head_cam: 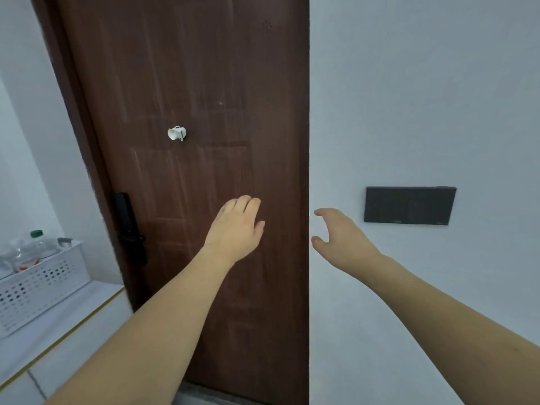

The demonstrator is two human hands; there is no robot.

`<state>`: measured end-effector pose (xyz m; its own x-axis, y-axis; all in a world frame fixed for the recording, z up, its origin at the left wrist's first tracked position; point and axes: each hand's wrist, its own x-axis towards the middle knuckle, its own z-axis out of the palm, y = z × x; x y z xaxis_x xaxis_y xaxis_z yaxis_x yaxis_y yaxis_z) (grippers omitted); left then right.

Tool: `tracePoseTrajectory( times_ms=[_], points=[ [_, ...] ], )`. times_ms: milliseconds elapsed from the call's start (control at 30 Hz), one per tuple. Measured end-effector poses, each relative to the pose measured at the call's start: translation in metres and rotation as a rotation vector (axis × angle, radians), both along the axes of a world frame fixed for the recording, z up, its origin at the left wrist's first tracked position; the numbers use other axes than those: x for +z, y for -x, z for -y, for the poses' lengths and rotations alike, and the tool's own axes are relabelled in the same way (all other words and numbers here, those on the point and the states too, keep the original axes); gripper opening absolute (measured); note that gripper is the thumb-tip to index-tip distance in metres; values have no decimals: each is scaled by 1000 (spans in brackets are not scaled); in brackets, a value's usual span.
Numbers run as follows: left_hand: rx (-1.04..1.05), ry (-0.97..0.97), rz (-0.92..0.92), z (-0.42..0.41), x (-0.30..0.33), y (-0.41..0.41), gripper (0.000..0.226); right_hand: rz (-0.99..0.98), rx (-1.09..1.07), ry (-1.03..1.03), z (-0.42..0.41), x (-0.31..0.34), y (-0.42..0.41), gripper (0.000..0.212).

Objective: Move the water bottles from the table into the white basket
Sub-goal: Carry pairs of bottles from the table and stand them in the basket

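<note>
A white perforated basket [43, 283] stands on a white table [58, 331] at the far left edge. Clear water bottles [36, 247] stick up inside it, one with a green cap, one with a grey cap. My left hand [238, 226] is stretched out in front of a brown door, fingers relaxed, holding nothing. My right hand [336, 232] is held out before the white wall, thumb and fingers loosely apart, empty. Both hands are well to the right of the basket.
A brown door [204, 112] with a black lock handle [131, 229] and a small white fitting [176, 133] fills the middle. A white wall on the right carries a dark rectangular panel [409, 205].
</note>
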<state>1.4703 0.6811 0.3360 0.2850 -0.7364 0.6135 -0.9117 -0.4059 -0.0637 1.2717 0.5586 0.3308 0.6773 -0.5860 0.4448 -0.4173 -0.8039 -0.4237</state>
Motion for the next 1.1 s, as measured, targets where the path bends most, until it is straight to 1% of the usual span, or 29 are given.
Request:
tracePoseTrajectory(
  times_ms=[200,267,367,467,633,767,933,1100],
  points=[
    [24,-39,9,16,-14,110,51,-42,15,-31,27,-20,103,57],
    [-12,-27,8,23,-15,142,49,-67,23,-44,35,-24,132,57],
    [-65,-62,65,41,-16,178,47,-74,21,-41,47,-23,166,57],
    [-83,-60,0,64,-16,207,49,-50,-11,-46,60,-23,196,57],
    [-90,-107,-68,89,-27,259,51,-72,-66,-60,79,-18,257,58],
    [-82,-122,-57,102,-18,306,51,-36,-84,-60,98,-13,320,57],
    [-19,-23,-142,124,-16,386,51,-15,-64,-49,132,-12,411,57],
    [-4,-36,-183,150,-35,481,49,-54,-37,-58,168,-23,498,58]
  ],
)
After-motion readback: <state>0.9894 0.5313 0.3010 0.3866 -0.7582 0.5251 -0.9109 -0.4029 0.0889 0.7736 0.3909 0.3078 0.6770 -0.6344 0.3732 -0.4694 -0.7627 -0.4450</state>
